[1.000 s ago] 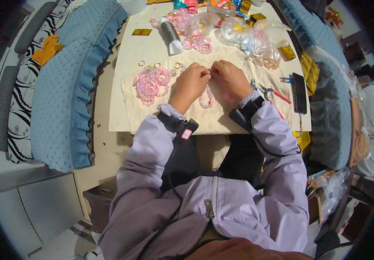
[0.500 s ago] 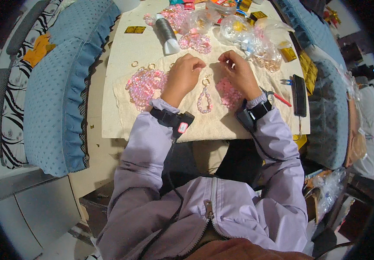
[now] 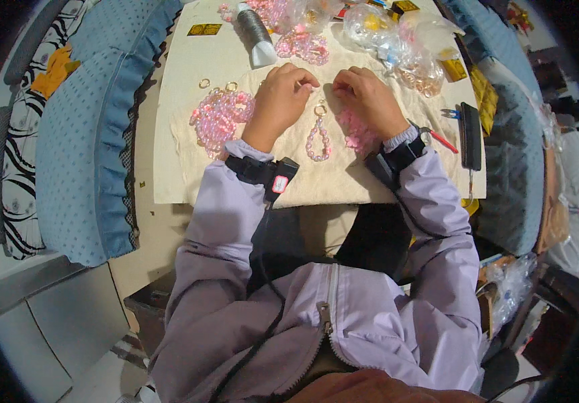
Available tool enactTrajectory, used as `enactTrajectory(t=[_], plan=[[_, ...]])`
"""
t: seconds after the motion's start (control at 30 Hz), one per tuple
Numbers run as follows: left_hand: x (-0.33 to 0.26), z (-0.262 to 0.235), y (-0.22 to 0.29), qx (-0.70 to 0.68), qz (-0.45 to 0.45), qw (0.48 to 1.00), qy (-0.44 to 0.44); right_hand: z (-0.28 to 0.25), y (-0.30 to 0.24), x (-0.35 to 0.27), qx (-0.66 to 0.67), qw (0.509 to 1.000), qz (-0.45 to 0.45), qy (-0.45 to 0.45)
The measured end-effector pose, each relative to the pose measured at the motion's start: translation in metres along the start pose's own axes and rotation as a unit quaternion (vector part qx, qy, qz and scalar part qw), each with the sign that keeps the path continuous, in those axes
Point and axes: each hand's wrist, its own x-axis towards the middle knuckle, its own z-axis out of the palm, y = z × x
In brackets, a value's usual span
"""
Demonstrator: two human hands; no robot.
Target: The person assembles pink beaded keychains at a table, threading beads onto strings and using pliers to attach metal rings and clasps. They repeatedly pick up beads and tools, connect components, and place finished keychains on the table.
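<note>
- Cloth (image 3: 303,191), cream, spread over the pale surface (image 3: 199,57); lies flat, a good soft bed against rolling.
- Bead loop (image 3: 318,146), pink and clear, one; on the cloth between the hands, gold ring (image 3: 320,111) at its far end. Best left untwisted, the ring taken by its rim.
- Pliers (image 3: 444,140), red-handled; beyond the right wrist.
- Pink pieces (image 3: 357,131), loose heap; partly behind the right hand, so the sleeve should stay clear.
- Beads (image 3: 219,121), strung, heaped; left of the left hand.
- Left hand (image 3: 284,95), right hand (image 3: 370,99): fingers curled, fingertips apart from each other; whether either pinches something small, cannot tell. A light fingertip grip seems wise.
- Spool (image 3: 256,33), grey thread; farther off.
</note>
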Motion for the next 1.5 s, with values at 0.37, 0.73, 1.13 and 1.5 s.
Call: enactTrajectory(t=[0.37,0.73,1.13,1.5], plan=[[-0.008,-0.023,0.041,-0.305,-0.149,0.938,-0.076,-0.032,-0.020,-0.004,0.245,0.969,0.023,0.013],[-0.032,-0.017,0.078,-0.528,-0.173,0.821,-0.127,-0.049,-0.056,-0.051,0.381,0.921,0.033,0.079],[-0.063,0.032,0.099,-0.228,-0.088,0.966,-0.081,-0.048,-0.044,-0.107,0.362,0.917,0.120,0.116],[-0.056,0.044,0.093,0.170,0.206,0.953,-0.142,-0.048,-0.022,-0.135,0.403,0.889,0.195,0.096]])
